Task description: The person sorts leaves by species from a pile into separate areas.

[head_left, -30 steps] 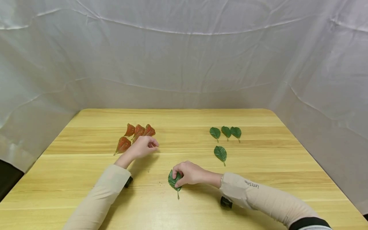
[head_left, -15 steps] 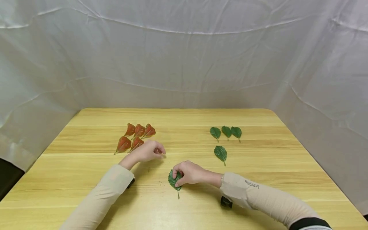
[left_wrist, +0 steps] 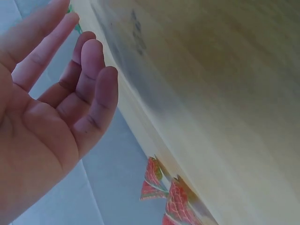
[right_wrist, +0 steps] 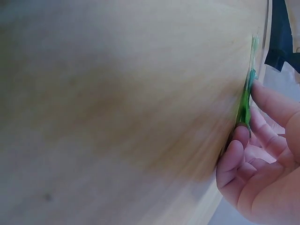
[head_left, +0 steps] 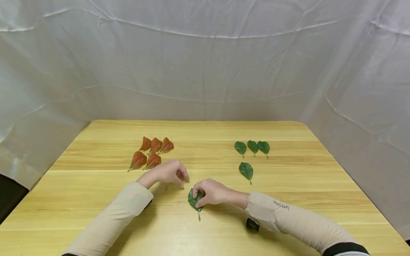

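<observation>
My right hand (head_left: 213,192) pinches a green leaf (head_left: 191,200) at the near middle of the table, thumb and fingertips on the blade. The leaf's stem points toward me. In the right wrist view, that leaf (right_wrist: 244,107) appears edge-on between thumb and fingers, against the tabletop. My left hand (head_left: 169,172) hovers just left of and beyond the held leaf, apart from it, with loosely bent fingers and nothing in them. The palm of the left hand (left_wrist: 47,126) shows bare in the left wrist view.
Several red leaves (head_left: 153,160) lie in two rows at the left of the wooden table (head_left: 205,129). At the right, several green leaves (head_left: 246,171) lie, one nearer than the others. A pale curtain (head_left: 205,71) hangs around the table's back and sides.
My left hand has moved right and nearer, away from the red leaves toward the held green leaf, uncovering a red leaf. The right hand has stayed in place.
</observation>
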